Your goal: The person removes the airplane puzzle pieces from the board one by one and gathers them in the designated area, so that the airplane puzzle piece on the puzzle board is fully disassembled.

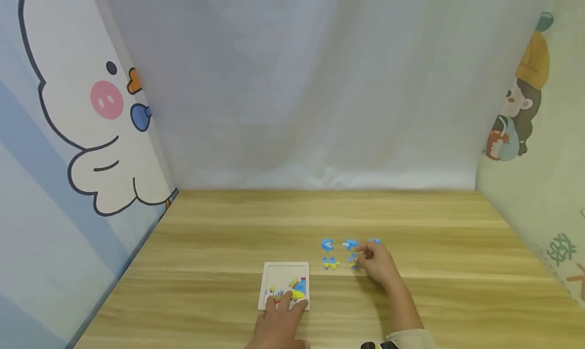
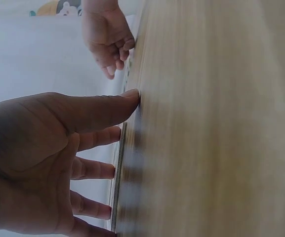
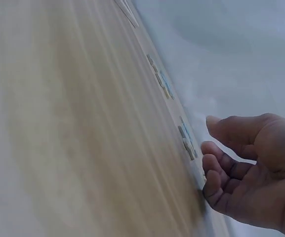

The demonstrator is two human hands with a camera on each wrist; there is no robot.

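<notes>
A square wooden puzzle tray (image 1: 279,275) lies on the table, with a coloured picture partly filled in along its lower and right parts. My left hand (image 1: 279,322) rests on its near edge with fingers spread and extended; in the left wrist view the fingertips (image 2: 102,170) touch the tray's edge. To the right, my right hand (image 1: 378,263) hovers over loose jigsaw pieces, close to a blue-and-yellow piece (image 1: 352,262). Its thumb and loosely bent fingers (image 3: 212,182) stand apart in the right wrist view, and nothing shows between them.
Around the right hand lie a blue-and-white piece (image 1: 327,245), another blue piece (image 1: 350,244), a yellow-and-blue piece (image 1: 330,263) and a blue-and-red piece (image 1: 375,241). A white curtain (image 1: 320,110) hangs behind the wooden table (image 1: 205,247). A dark object (image 1: 368,345) shows at the near edge.
</notes>
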